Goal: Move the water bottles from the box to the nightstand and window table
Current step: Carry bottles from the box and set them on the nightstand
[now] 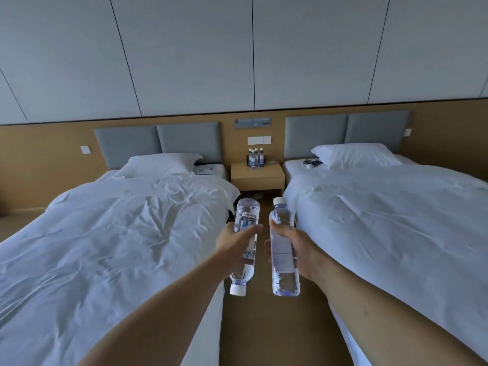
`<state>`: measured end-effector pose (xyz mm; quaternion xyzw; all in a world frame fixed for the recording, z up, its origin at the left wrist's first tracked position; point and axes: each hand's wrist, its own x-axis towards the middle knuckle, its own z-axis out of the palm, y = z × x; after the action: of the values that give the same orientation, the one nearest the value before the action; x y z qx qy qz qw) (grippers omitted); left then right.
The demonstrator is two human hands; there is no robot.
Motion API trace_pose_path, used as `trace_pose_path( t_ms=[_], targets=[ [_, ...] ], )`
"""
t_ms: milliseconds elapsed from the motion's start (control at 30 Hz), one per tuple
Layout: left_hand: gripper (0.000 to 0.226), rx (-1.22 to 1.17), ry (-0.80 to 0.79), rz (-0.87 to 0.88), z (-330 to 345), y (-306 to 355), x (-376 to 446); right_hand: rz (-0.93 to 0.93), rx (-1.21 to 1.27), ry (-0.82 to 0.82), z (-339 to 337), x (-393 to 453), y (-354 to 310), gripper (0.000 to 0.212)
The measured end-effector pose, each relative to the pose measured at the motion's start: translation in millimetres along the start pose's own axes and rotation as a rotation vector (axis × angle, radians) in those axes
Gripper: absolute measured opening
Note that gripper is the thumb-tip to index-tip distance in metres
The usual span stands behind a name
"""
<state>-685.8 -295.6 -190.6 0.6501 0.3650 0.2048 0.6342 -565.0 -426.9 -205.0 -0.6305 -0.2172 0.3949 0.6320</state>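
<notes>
Wall panels (pixel 184 54) in pale grey, split by thin dark seams, fill the upper room above a band of tan wood panelling (pixel 47 143). Two beds stand side by side below it, each with a pair of padded grey headboard cushions. The left bed (pixel 105 233) wears a rumpled white duvet full of soft creases, and its pillow (pixel 161 162) sags at the head end. The right bed (pixel 383 220) is smoother, with a plump white pillow (pixel 356 154) and some small dark items (pixel 313 163) lying on the sheet just beside it. A strip of brown floor (pixel 264 326) runs between the two mattresses.

Against the wood wall at the far end of that strip sits the nightstand (pixel 257 178), a plain boxy unit in light wood. Near its back edge stands a cluster of clear water bottles (pixel 255 157) with white caps, upright and close together.

Over the floor strip, two bare forearms reach forward. The left hand (pixel 235 247) wraps its fingers round an upside-down bottle (pixel 247 215), clear ribbed plastic with its white cap pointing down. The right hand (pixel 301 249) grips an upright bottle (pixel 282 233) around its middle, cap on top. The two bottles hang near each other without touching.
</notes>
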Motion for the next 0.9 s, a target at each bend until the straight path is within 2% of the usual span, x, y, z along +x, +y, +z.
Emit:
trace_pose_path(
  t_ms=[167, 367, 533, 667, 900],
  targets=[
    [0.049, 0.024, 0.000, -0.015, 47, 32, 89, 0.012, 0.024, -0.002, -53, 86, -35, 0.069],
    [0.047, 0.051, 0.014, -0.038, 82, 69, 176, 0.013, 0.020, -0.031, -96, 177, -73, 0.075],
    [0.044, 0.040, 0.028, -0.061, 88, 80, 251, 0.035, 0.019, -0.012, -108, 252, -81, 0.073],
    [0.049, 0.052, 0.019, -0.069, 84, 77, 320, 0.041, -0.001, -0.003, -107, 315, -85, 0.073],
    [0.042, 0.038, -0.024, -0.025, 62, 104, 476, 0.018, 0.016, 0.059, -92, 450, -119, 0.066]
  ],
)
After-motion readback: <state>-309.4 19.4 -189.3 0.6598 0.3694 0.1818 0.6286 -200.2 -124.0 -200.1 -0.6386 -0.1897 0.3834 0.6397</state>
